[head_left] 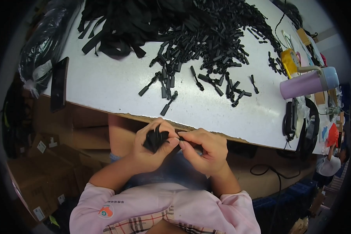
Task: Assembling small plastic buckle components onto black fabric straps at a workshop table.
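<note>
Just off the table's near edge, both my hands work close together above my lap. My left hand (145, 159) is closed around a bundle of black fabric strips (155, 140), whose ends stick up out of the fist. My right hand (207, 150) pinches a small black piece (181, 139) between thumb and forefinger, against the left fingertips. The fingers mostly cover that piece. Nearest on the table lies a loose black zipper slider with a long pull (165, 108). A large heap of such zipper sliders (206, 43) spreads behind it.
Black fabric strips (121, 46) lie piled at the far left, beside a dark flat phone-like slab (59, 85) and a plastic-wrapped bundle (46, 46). On the right are a lilac bottle (302, 84) and yellow tape roll (289, 62). Cardboard boxes (46, 175) stand below left.
</note>
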A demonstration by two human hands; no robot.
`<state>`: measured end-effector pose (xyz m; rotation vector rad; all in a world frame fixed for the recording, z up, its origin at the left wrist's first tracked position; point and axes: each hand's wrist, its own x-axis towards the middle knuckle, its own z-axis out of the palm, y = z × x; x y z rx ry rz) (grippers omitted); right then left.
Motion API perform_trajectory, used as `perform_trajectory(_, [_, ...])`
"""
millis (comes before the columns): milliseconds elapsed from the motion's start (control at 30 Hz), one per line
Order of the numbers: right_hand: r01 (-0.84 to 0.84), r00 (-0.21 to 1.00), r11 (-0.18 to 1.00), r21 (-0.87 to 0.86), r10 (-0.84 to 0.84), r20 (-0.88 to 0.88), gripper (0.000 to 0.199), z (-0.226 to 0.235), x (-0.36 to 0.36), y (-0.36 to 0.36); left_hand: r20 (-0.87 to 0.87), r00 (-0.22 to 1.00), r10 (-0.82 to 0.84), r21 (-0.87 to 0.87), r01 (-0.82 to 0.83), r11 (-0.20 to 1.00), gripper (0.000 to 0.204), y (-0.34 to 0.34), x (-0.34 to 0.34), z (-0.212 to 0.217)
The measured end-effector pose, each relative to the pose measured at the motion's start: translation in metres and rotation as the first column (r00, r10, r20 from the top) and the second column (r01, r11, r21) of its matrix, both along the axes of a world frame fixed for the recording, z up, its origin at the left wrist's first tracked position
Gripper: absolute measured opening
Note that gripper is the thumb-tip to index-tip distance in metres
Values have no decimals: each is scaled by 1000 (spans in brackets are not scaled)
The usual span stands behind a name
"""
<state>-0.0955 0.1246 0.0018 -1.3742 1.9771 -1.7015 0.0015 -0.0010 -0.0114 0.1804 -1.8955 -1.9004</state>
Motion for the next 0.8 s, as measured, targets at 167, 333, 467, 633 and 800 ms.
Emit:
perform_trajectory(167, [-157, 982, 987, 17, 155, 109, 9, 8, -3, 2, -52, 995, 86, -180, -94, 979, 9, 8, 1, 12])
perform_trajectory(333, [-319, 946, 924, 210, 297, 131, 21, -16, 12, -6, 286, 942, 176, 330, -270, 905, 17, -4, -1, 15])
perform_trajectory(467, [-98, 961, 899, 428, 198, -196, 19, -29, 15, -7, 81, 952, 294, 505, -293, 812, 23, -16, -4, 11])
perform_trajectory(633, [-57, 995, 996, 67, 63, -81, 51, -17, 30, 0, -2, 973, 231, 694, -165, 701, 20, -26, 2, 36])
perform_trajectory(800, [-349, 793, 931, 102, 235, 562, 41, -16, 48, -9, -66, 972, 226, 820, -76, 567, 14, -15, -12, 39])
